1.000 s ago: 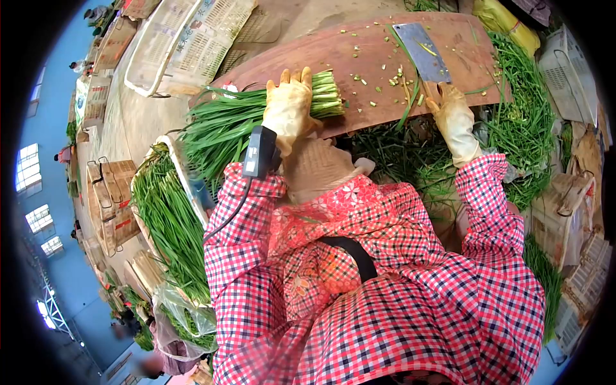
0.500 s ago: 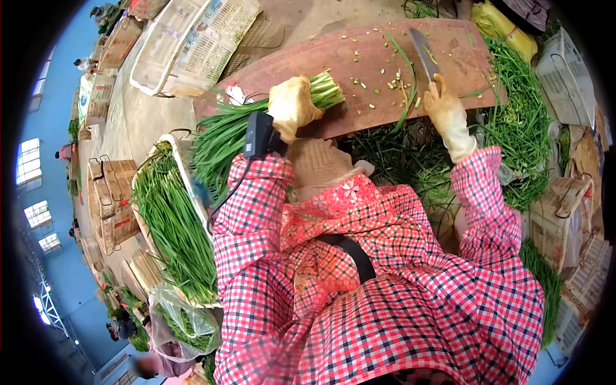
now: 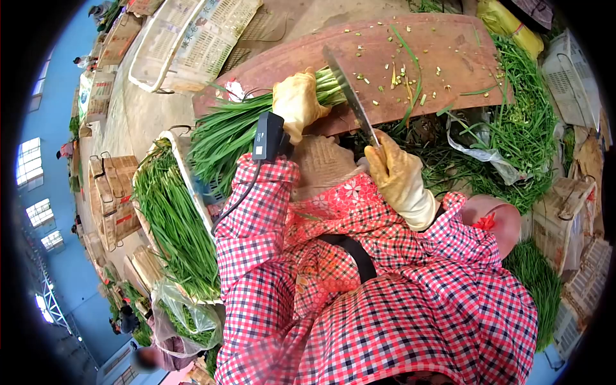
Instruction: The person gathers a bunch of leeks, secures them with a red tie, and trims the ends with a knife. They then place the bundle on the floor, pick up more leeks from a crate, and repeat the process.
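Passing through the left grip (image 3: 296, 104) are bunched greens (image 3: 232, 131).

On the side wall of the long white slatted plastic crate (image 3: 215, 40), blue Chinese characters are printed; they are tilted and blurred, and none can be read with certainty. On the small black plastic box (image 3: 268, 136) worn at the red-checked left cuff (image 3: 273, 169), pale print is seen, too small to be read. On the brown box-shaped container (image 3: 117, 186), red marks are shown, also illegible.
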